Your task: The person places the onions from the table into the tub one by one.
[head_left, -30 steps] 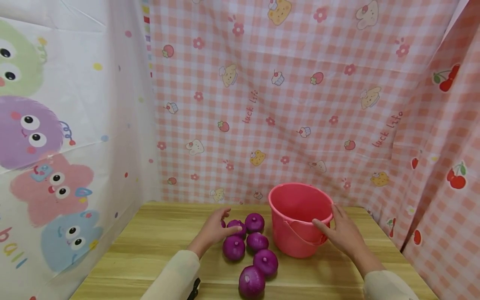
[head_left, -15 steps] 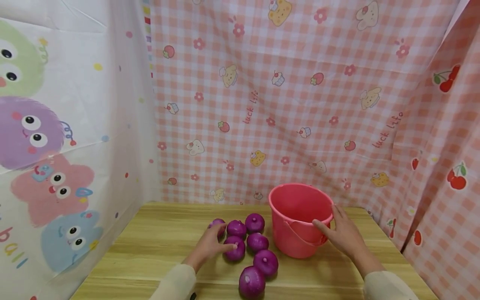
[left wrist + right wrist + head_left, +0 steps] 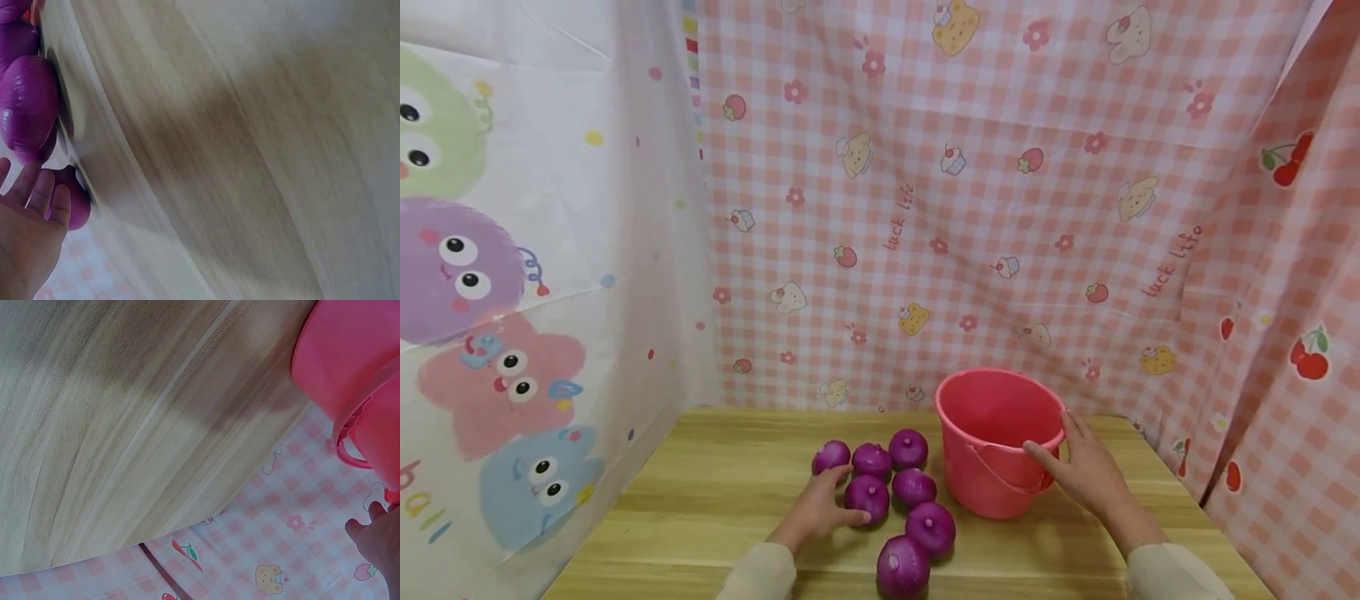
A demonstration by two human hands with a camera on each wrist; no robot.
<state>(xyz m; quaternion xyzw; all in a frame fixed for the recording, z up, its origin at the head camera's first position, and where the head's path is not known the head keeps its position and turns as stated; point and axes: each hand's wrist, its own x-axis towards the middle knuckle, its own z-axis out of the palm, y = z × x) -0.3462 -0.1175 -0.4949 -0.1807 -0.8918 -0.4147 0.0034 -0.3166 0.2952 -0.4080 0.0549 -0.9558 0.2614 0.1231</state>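
Observation:
Several purple onions lie grouped on the wooden table, left of a pink bucket. My left hand is at the group's left side, thumb and fingers spread about one onion. Just beyond its fingertips is the far-left onion. In the left wrist view, the fingers of that hand are extended and overlap an onion. The bucket stands upright with its handle hanging down the front. At its right rim my right hand rests, thumb toward the front and fingers stretched along the side.
Two onions sit nearest me, one in front of the other. A pink checked curtain hangs behind the wooden table, and a white cartoon-printed cloth closes off the left side.
My left hand has drawn back toward me and slightly left, uncovering the far-left onion. The onions, the bucket and my right hand stay in place.

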